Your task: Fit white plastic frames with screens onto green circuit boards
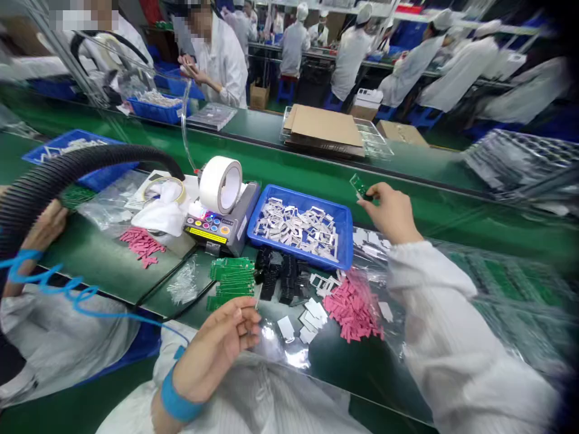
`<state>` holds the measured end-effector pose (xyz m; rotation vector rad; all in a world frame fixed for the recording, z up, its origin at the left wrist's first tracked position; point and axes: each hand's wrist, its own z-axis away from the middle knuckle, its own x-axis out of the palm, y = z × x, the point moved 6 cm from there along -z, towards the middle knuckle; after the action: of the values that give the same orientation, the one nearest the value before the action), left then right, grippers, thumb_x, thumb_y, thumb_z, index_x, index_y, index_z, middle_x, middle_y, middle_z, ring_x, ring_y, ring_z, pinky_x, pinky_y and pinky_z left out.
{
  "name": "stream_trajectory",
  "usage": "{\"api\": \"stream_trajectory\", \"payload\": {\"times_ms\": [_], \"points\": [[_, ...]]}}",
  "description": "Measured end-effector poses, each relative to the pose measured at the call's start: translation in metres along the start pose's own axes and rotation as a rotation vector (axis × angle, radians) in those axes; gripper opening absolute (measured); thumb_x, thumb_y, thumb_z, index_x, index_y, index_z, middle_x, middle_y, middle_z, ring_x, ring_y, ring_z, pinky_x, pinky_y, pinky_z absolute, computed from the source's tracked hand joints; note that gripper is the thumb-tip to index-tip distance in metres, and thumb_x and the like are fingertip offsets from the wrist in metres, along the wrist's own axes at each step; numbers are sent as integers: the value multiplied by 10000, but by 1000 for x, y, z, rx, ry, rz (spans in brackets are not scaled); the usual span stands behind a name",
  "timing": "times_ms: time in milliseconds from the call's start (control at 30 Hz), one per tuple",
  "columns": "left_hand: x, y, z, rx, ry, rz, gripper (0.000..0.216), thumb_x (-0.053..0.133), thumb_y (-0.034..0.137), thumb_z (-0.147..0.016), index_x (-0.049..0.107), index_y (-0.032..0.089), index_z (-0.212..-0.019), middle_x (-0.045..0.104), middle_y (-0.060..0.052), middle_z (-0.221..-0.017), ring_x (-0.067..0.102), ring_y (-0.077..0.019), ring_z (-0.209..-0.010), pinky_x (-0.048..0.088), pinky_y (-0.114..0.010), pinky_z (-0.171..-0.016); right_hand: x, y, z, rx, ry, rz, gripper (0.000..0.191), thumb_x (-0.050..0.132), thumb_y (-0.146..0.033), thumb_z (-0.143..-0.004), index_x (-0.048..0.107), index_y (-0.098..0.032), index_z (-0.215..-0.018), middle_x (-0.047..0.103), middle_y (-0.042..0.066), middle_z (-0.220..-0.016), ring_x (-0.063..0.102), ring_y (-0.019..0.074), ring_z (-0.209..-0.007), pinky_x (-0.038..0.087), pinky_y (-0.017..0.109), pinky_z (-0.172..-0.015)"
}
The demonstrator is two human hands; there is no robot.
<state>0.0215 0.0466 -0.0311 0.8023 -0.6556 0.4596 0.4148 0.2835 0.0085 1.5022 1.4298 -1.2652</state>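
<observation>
Right hand [391,212] pinches a slim green circuit board [359,187]; left hand [217,345] curls, grip unclear, beside stacked boards [230,283].

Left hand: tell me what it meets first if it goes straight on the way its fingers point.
The stacked black parts just past the fingers of the left hand, most likely; depth is unclear, so it might pass above them.

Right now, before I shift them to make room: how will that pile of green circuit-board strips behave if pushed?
The green circuit-board strips look thin and rigid, so probably stiff; the strip pinched in the right hand is straight. They lie loosely overlapped, so a push would likely scatter them rather than move them as a block.
</observation>
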Motion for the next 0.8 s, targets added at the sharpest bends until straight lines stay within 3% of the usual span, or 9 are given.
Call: {"api": "stream_trajectory", "payload": {"times_ms": [133,233,367,467,533,567,700,800], "points": [[-28,-9,7,3,167,69,138,627,204,-787,650,161,-915,585,0,-733,550,-106,-685,480,-251,-640,26,5,-12,20,-88,-2,220,591,-319,-852,593,-139,-979,636,78,-939,597,186,-833,468,335,-745],[-43,-11,11,11,271,125,110,621,154,-776,642,156,-884,552,17,-698,527,-85,-628,458,-217,-577,39,7,-9,18,-181,-19,256,542,-349,-899,584,-143,-1045,615,50,-1011,606,155,-856,512,350,-757],[-48,-9,12,23,322,178,84,611,126,-768,632,148,-847,519,27,-665,493,-70,-580,432,-197,-530,17,-4,8,21,-165,-54,241,552,-318,-891,596,-139,-1045,615,83,-1071,601,192,-942,499,393,-819],[-41,-8,9,16,272,180,80,603,141,-778,632,145,-853,507,28,-661,481,-69,-581,433,-199,-532,-22,-31,47,-23,-79,-103,265,445,-287,-923,610,-124,-1053,633,149,-1080,588,242,-997,458,396,-846],[-34,-8,6,8,228,173,72,601,149,-781,632,146,-846,503,29,-660,475,-71,-581,433,-204,-533,-39,-59,90,-116,-110,-156,325,375,-325,-940,604,-167,-1108,662,107,-1067,616,206,-928,468,328,-788],[-30,-9,4,3,206,170,69,602,150,-779,632,148,-841,502,29,-658,474,-71,-579,431,-205,-531,-41,-74,114,-176,-167,-179,296,426,-355,-916,636,-206,-1062,690,64,-1011,634,183,-858,472,290,-741],[-18,-13,-3,-32,138,155,61,606,159,-774,635,155,-828,500,30,-646,473,-73,-572,424,-205,-529,-22,-112,192,-306,-381,-171,161,582,-357,-810,708,-276,-869,715,-7,-704,630,164,-593,395,247,-521],[-16,-17,-6,-54,118,137,58,607,168,-778,638,158,-827,502,30,-644,474,-70,-571,419,-204,-532,-6,-111,210,-275,-414,-133,138,578,-284,-788,712,-257,-769,707,14,-664,629,181,-580,311,239,-467]]}}
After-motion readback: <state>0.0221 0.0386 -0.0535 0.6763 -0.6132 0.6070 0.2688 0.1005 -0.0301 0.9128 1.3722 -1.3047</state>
